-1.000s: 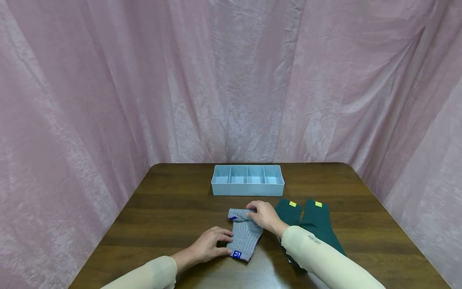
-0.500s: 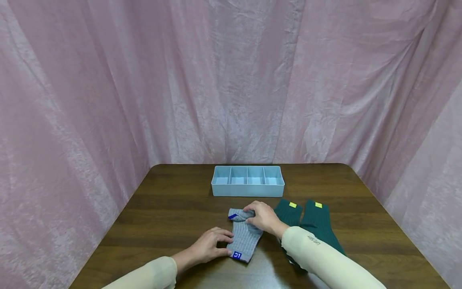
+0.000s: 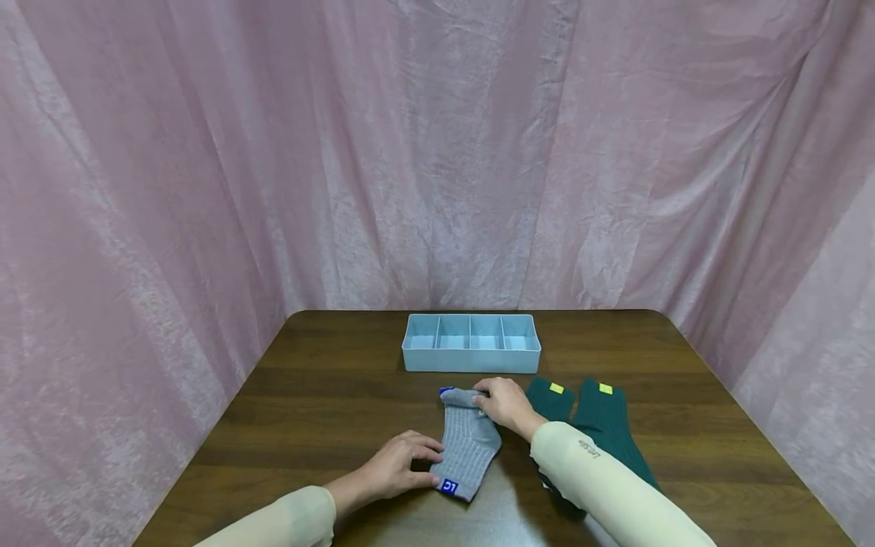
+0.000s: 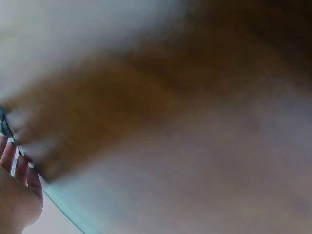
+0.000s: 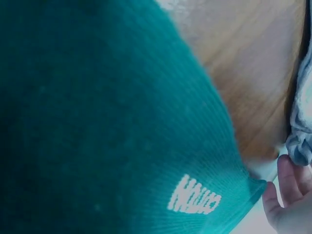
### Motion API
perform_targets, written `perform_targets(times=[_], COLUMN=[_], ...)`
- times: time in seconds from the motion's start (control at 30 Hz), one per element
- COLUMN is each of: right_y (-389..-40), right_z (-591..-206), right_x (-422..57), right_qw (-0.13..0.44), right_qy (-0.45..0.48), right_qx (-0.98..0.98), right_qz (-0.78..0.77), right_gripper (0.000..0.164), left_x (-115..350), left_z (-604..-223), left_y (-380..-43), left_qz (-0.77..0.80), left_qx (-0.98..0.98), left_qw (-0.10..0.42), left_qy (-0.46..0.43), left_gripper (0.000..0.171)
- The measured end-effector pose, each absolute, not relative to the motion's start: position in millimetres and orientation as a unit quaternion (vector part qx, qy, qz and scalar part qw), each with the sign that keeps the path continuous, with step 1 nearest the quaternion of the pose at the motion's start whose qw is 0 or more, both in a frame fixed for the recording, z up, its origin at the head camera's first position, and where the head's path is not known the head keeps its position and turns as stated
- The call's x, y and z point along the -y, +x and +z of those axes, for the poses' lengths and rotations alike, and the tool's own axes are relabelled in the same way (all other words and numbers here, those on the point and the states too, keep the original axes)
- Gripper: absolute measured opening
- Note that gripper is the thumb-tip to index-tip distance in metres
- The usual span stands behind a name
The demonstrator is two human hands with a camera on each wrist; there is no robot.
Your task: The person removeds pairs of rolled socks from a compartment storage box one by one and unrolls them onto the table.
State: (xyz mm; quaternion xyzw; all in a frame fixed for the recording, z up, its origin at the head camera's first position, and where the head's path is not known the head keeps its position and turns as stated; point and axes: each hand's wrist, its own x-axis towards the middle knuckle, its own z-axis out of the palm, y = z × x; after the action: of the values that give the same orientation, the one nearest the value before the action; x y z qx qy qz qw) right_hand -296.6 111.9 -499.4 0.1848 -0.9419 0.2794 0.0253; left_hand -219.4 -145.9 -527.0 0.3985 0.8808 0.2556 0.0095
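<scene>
A grey ribbed sock (image 3: pixel 468 444) lies on the table in the head view, a blue LC tag at its near end. Its far end is rolled or folded over, with a second blue patch at the far left corner; whether one sock or two lie there I cannot tell. My right hand (image 3: pixel 509 406) pinches this folded far end. My left hand (image 3: pixel 399 463) rests with loosely bent fingers and thumb against the sock's lower left edge. The left wrist view is blurred, showing only part of the left hand (image 4: pixel 19 200) at its edge.
Two dark green socks (image 3: pixel 604 422) with yellow tags lie to the right, partly under my right forearm. A green sock (image 5: pixel 107 117) with white stitching fills much of the right wrist view. Behind stands a light blue box (image 3: pixel 472 361) with several compartments on the brown table (image 3: pixel 328 395).
The flap at the grey sock's far end has shrunk and moved away from me, and more of the sock shows. My right hand shifted slightly away and right; the left stayed put.
</scene>
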Motion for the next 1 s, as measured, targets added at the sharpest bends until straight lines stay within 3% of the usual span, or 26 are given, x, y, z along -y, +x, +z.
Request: perform_targets(times=[0.33,0.73,1.0], right_y=[-291,-300,-299], right_z=[-498,-499,-501], right_x=[-108,-109,-109], right_qw=[0.077,0.066,0.058], right_qy=[0.240,0.198,0.193], right_qx=[0.929,0.939,0.937], right_qz=[0.270,0.272,0.284], right_gripper=[0.030,0.021,0.031], left_x=[148,148,150], left_z=[-526,-526,-526], left_y=[-220,-217,-217], left_qz=[0.254,0.257,0.257], left_qx=[-0.880,-0.873,-0.865], left_qw=[0.008,0.002,-0.005], left_qy=[0.401,0.414,0.431], left_gripper=[0.034,0.032,0.031])
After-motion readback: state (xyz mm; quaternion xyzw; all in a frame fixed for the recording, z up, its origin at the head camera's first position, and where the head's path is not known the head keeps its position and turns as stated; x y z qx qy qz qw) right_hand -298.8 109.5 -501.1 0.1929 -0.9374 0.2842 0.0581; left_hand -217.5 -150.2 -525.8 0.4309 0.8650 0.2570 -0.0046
